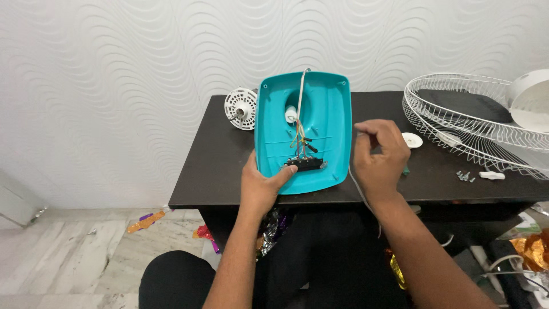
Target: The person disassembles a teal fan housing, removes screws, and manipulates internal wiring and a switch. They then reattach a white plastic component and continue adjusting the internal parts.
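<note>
We see no labels, signs or screens. The only packaging is crumpled wrappers on the floor: an orange foil scrap lies on the pale tiles left of the desk, a red and purple foil wrapper sits just under its front edge, and a shiny orange-gold foil bag shows at the far right.

Both forearms were bare, with no sleeves, watch or rings showing; dark trousers covered the knee at lower left.
</note>
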